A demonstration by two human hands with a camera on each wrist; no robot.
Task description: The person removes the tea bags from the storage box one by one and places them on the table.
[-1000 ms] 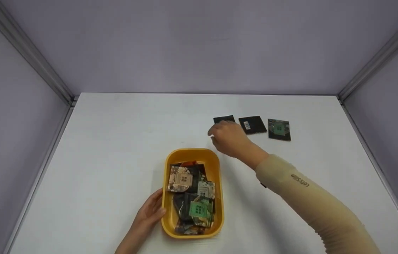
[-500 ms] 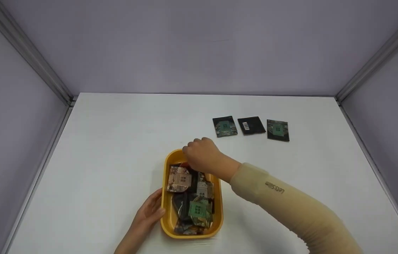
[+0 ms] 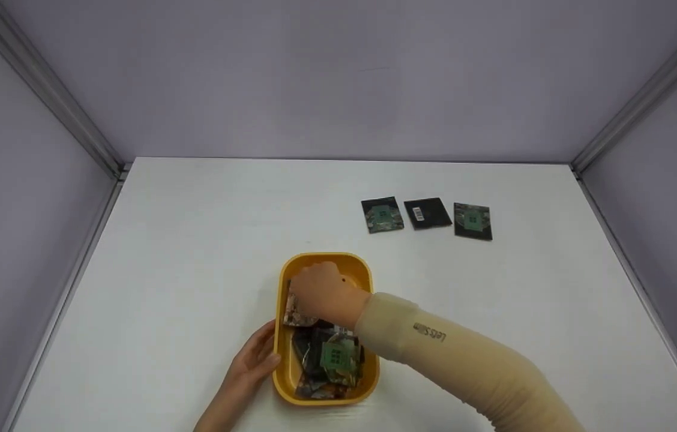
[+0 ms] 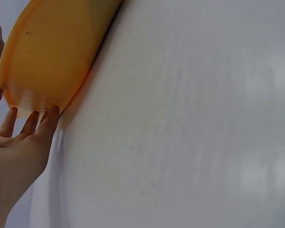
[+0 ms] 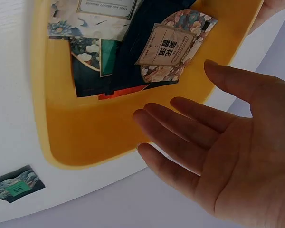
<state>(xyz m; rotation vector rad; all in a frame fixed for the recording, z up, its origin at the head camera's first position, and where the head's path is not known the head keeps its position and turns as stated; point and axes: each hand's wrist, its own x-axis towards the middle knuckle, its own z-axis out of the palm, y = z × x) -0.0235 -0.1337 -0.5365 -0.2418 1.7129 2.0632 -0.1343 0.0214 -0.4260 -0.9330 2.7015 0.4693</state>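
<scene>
A yellow plastic basket (image 3: 368,384) holds several dark flat tea sachets with printed labels. My left hand (image 3: 251,360) holds its left side, fingertips against the outer wall (image 4: 47,61) and thumb at the rim. Over the basket's far end is my right hand (image 3: 323,291), hiding part of the contents in the head view. In the right wrist view, that hand (image 5: 218,142) has its fingers loosely extended and nothing in them, near a sachet with a pink-beige label (image 5: 168,45). Below it in the head view lies a green-labelled sachet (image 3: 338,358).
Three sachets lie in a row on the white table (image 3: 164,270) beyond the basket: one green-labelled (image 3: 383,215), one black with a barcode (image 3: 428,213), and another green-labelled one (image 3: 473,221). Grey panels (image 3: 338,78) enclose the table's back and sides.
My right hand has left the leftmost sachet of the row and moved down and left, over the basket. That sachet stays on the table. The left hand keeps its place.
</scene>
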